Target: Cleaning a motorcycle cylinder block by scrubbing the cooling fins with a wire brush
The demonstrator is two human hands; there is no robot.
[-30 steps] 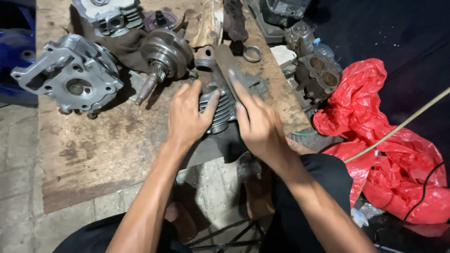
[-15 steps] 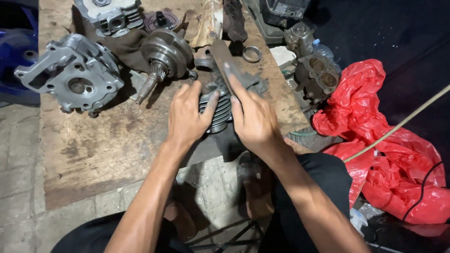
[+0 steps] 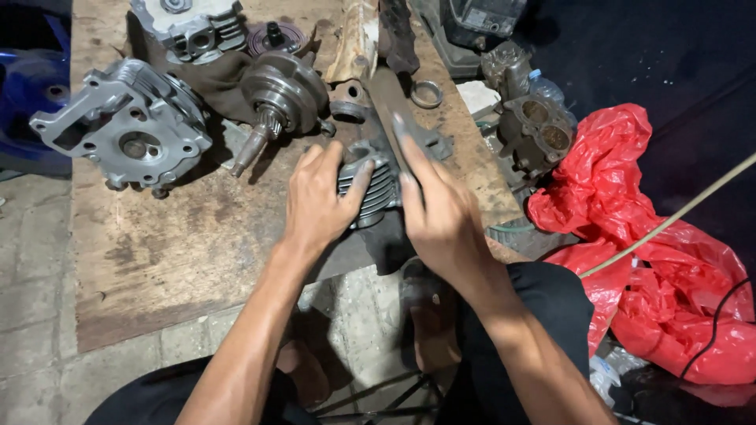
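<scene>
Head view: both hands, left (image 3: pixel 315 201) and right (image 3: pixel 441 212), grip a ribbed grey metal cylinder (image 3: pixel 372 182) on worn wood.

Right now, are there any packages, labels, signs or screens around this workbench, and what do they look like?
Crumpled red plastic bag: on the floor right of the wooden board, glossy.
Small pale label: on the dark boxy unit at the top edge, rectangular, blurred.
Clear plastic bottle: behind the engine parts, mostly hidden.
No signs or screens.

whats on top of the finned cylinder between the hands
A flat dark metal strip lies across the finned cylinder, pressed down by the right hand. The left hand grips its side. The cylinder's top face is mostly covered.
</scene>
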